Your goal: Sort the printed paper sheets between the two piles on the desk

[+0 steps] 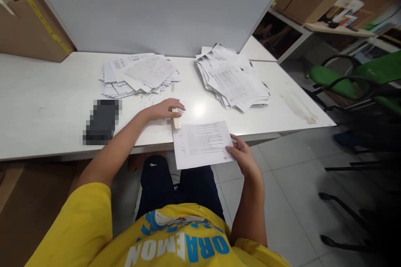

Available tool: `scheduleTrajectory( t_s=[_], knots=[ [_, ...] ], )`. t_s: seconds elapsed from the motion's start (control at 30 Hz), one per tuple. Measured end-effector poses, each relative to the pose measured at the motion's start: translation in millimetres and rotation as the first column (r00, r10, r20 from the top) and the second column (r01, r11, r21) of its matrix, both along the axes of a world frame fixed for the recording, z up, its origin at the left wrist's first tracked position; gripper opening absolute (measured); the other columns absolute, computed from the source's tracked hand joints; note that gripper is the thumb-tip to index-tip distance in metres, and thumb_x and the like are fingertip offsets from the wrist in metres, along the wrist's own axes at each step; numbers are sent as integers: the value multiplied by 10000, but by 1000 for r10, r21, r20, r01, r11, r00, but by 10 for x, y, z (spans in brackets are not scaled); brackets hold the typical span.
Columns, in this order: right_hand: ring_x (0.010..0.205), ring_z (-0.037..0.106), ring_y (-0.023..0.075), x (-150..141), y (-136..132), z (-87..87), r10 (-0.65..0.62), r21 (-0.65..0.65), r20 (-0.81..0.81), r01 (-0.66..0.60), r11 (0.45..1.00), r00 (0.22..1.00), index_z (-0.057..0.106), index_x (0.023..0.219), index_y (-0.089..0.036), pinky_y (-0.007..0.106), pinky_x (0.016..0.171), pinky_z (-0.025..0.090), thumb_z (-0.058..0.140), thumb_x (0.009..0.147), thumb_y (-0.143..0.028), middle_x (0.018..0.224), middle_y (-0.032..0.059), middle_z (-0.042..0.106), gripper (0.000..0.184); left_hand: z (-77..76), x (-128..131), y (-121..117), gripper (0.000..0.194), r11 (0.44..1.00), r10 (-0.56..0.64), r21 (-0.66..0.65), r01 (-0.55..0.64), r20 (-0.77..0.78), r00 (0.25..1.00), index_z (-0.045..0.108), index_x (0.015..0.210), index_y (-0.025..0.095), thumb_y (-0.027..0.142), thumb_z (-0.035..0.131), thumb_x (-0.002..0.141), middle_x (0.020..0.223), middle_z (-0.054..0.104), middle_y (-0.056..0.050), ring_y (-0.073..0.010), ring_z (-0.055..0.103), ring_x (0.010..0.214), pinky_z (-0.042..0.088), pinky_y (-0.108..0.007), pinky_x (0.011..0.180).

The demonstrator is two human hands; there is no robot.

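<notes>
My left hand (167, 109) is closed around a small cream stapler (176, 122), which sits at the upper left corner of some printed paper sheets (205, 144). My right hand (242, 153) pinches the right edge of these sheets, thumb on top. The sheets lie partly on the white table (62, 112) and stick out over its front edge above my lap. How many sheets are in the set cannot be made out.
Loose paper piles stand at the back left (140, 73) and back right (232, 79). A blurred-out dark object (102, 122) lies left of my forearm. A cardboard box (34, 25) and a grey partition (163, 8) bound the table. Green chairs (335, 81) stand at right.
</notes>
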State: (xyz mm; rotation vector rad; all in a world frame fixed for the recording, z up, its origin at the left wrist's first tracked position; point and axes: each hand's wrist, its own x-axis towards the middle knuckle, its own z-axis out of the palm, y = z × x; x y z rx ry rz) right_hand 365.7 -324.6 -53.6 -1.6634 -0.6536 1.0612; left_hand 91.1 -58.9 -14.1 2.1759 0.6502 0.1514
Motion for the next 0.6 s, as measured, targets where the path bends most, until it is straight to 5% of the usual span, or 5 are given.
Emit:
scheduleTrajectory(
  t_s=[0.23, 0.6],
  knots=[
    [922, 720, 290, -8, -30, 19, 46, -22, 3, -46, 999, 999, 550, 1385, -253, 425, 755, 573, 782, 713, -425, 1015, 78, 774, 731, 47, -4, -18, 591, 999, -47, -4, 47, -63, 997, 605, 1397, 352, 676, 552, 906, 1660, 391, -4, -298, 204, 1589, 221, -490, 1278],
    [796, 666, 236, 38, -70, 88, 46, -28, 43, -45, 999, 998, 486, 1452, -260, 381, 689, 538, 766, 738, -450, 849, 21, 710, 790, 191, -4, -108, 701, 997, -71, -50, 65, -139, 988, 514, 1485, 339, 738, 485, 909, 1716, 276, -2, -320, 90, 1619, 215, -483, 1283]
  ],
)
